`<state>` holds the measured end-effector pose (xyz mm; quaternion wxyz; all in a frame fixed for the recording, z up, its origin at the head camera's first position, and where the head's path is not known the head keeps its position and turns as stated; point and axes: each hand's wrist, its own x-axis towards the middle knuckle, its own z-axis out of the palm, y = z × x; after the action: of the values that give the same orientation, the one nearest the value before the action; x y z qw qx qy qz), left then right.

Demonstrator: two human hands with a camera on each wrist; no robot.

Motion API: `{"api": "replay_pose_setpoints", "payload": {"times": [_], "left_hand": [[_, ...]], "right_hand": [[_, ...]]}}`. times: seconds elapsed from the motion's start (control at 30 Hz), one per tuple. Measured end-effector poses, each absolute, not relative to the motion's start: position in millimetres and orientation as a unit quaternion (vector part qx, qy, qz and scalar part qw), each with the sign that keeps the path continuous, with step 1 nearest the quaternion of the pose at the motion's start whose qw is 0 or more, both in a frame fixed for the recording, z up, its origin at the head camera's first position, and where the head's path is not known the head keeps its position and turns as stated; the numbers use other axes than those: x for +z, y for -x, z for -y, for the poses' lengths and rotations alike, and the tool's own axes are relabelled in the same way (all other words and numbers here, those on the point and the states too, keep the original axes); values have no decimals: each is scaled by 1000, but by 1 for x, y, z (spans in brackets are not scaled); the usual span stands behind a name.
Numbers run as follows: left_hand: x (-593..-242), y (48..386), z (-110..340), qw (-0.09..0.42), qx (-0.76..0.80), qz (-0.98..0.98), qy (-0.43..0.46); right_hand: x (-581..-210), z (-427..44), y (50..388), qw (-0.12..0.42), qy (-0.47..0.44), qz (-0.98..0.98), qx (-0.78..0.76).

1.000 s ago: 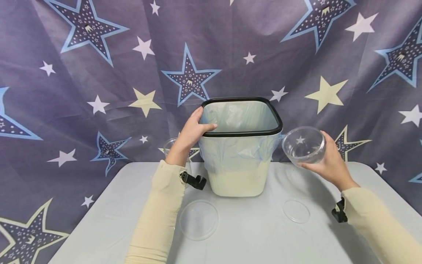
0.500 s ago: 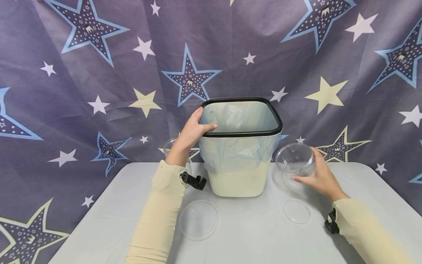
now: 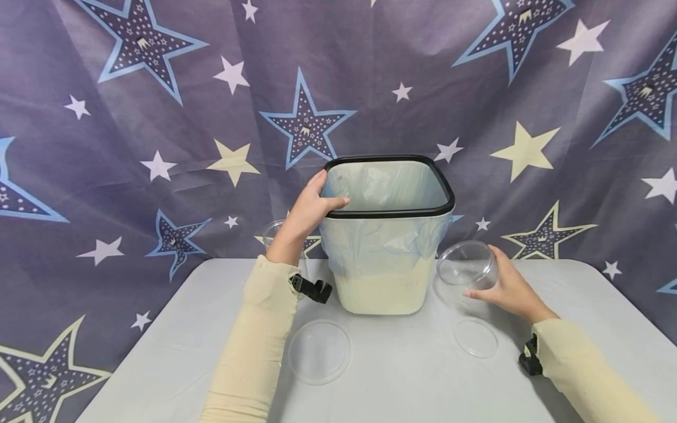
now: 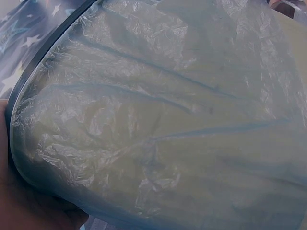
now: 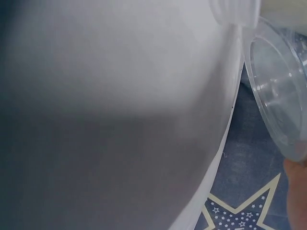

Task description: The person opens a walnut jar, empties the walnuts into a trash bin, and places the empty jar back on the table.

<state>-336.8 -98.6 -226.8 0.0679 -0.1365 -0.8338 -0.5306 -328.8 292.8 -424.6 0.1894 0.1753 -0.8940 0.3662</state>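
Note:
A pale trash can (image 3: 383, 294) with a black rim and a translucent blue liner (image 3: 381, 241) folded over its edge stands on the table. At its left corner my left hand (image 3: 307, 214) grips the rim, thumb on the inner side; in the left wrist view that hand (image 4: 29, 206) shows at the rim's edge, beside the liner (image 4: 158, 120). To the right of the can, my right hand (image 3: 510, 288) holds a clear plastic bowl (image 3: 465, 264), slightly tilted. The bowl (image 5: 278, 81) appears in the right wrist view, near another clear plastic piece (image 5: 235, 9).
Two round clear lids lie flat: a larger lid (image 3: 319, 352) in front-left and a smaller lid (image 3: 476, 337) in front-right. A clear cup (image 3: 272, 229) stands behind my left forearm, partly hidden. A star-patterned cloth (image 3: 370, 76) hangs behind the white table (image 3: 402, 376).
My right hand has lowered the clear bowl and moved it slightly left, closer to the table beside the trash can. The left hand keeps its place on the rim.

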Motion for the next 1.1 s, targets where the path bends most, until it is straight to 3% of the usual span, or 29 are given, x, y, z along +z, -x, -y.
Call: {"api": "replay_pose_setpoints", "payload": {"times": [0.2,0.47,0.73,1.1], "left_hand": [[-226,338,98,74,-529,834,139],[-227,338,98,68,-532,832,139],[-227,338,98,66,-534,832,137],[-228,337,99,69,-536,830,137]], "right_hand": [[-425,-298,327,173,-172,883,401],[-425,-314,320,92,-143,892,419],[-428,-320,318,66,-138,890,430],[-436,-328,317,-14,-173,862,476]]}}
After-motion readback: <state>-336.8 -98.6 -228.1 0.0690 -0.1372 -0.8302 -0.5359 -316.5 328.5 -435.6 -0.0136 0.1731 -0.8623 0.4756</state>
